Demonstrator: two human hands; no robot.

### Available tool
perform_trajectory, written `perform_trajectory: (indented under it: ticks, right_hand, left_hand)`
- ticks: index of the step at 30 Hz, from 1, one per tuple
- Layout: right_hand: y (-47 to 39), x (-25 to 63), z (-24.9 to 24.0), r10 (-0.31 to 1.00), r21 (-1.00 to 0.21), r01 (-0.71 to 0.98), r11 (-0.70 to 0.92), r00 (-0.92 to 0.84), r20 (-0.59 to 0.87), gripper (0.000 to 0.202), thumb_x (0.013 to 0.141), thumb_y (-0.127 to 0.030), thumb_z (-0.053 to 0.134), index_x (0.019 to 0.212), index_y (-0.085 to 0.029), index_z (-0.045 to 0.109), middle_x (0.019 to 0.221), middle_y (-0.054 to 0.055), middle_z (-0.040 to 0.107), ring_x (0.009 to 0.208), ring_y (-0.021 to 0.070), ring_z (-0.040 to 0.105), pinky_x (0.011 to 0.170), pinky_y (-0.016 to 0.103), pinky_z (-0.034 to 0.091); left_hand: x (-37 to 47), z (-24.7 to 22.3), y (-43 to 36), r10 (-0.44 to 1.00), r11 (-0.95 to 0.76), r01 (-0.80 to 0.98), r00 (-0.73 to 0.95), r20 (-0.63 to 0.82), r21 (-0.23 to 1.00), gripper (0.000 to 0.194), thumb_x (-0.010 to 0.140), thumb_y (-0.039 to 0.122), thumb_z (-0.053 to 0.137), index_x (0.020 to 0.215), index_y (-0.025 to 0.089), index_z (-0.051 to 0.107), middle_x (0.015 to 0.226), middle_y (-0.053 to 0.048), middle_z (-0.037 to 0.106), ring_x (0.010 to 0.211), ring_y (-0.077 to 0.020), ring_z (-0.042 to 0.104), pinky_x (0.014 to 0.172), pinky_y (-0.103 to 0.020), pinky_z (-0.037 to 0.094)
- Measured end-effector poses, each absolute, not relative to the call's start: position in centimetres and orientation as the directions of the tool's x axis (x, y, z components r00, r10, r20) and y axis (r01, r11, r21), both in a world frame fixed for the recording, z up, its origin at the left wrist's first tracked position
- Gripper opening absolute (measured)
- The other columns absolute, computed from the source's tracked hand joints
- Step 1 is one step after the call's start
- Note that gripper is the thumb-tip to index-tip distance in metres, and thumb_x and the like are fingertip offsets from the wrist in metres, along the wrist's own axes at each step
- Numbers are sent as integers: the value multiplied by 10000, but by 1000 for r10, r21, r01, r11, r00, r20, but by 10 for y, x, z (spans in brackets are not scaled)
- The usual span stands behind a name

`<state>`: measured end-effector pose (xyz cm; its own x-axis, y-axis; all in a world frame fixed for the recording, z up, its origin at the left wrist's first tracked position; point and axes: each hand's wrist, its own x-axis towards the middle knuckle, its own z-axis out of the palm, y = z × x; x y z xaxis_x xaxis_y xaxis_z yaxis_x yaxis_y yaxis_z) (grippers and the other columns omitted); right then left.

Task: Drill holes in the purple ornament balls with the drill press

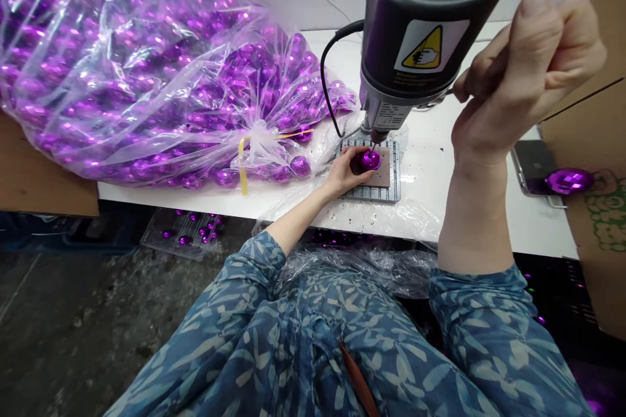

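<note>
A black bench drill press (435, 19) with a yellow hand-warning label stands at the back of the table. Under its bit lies a shiny purple faceted ball (370, 160), on a brown pad (386, 176) over the grey slotted base (395, 190). My left hand (349, 172) grips the ball from its left side, thumb in front and fingers behind. Raised at the right of the drill, my right hand (531, 65) is closed around the feed lever (443, 96), most of which the fingers hide. The bit's tip meets the top of the ball, or nearly so; I cannot tell which.
A big clear plastic bag (259, 137) of purple balls, tied with a yellow strip, fills the left. At the right are a phone (533, 166), a loose purple ball (570, 180) and a cardboard box (604, 208). A black cable (323, 71) loops beside the drill.
</note>
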<state>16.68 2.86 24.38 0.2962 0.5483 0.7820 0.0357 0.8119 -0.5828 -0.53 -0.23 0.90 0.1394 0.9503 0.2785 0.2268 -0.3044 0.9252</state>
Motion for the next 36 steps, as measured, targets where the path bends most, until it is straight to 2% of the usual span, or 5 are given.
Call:
perform_trajectory:
  ticks: [10, 15, 22, 27, 36]
  right_hand:
    - [14, 166, 211, 435, -458, -19, 889, 346, 831, 802, 1029, -628, 737, 655, -152, 212, 526, -56, 228, 449, -1, 355, 471, 203, 249]
    - [17, 169, 197, 382, -411, -1, 911, 371, 846, 772, 1039, -568, 766, 666, -171, 219, 536, -45, 111, 430, 34, 242, 450, 266, 209]
    - [28, 175, 172, 279, -322, 47, 946, 393, 877, 744, 1039, -566, 758, 712, -208, 194, 553, -52, 93, 435, 54, 104, 423, 313, 182]
    - [25, 178, 156, 234, -287, 91, 954, 373, 898, 619, 1088, -422, 676, 730, -187, 230, 580, -55, 165, 473, 34, 206, 496, 260, 306]
    - [38, 187, 134, 207, -317, 234, 919, 398, 894, 690, 1091, -633, 616, 716, -199, 233, 544, -79, 134, 480, 16, 141, 526, 273, 361]
  left_hand:
    - [-5, 9, -3, 947, -315, 232, 138, 290, 920, 597, 875, 337, 965, 1417, 238, 735, 1394, -135, 833, 1383, -364, 762, 1265, -629, 608]
    - [-5, 4, -1, 944, -324, 220, 145, 297, 920, 602, 874, 356, 966, 1417, 250, 729, 1411, -129, 826, 1397, -355, 756, 1279, -606, 596]
    - [-6, 2, -1, 942, -324, 203, 154, 297, 924, 613, 876, 366, 975, 1425, 266, 720, 1415, -120, 819, 1422, -356, 747, 1304, -624, 582]
    - [-6, 1, -1, 942, -326, 182, 151, 301, 928, 605, 885, 362, 975, 1428, 275, 724, 1434, -114, 817, 1434, -360, 742, 1309, -637, 574]
    - [-6, 2, -2, 946, -312, 191, 148, 287, 931, 612, 881, 371, 987, 1428, 272, 730, 1438, -115, 826, 1420, -364, 749, 1308, -643, 571]
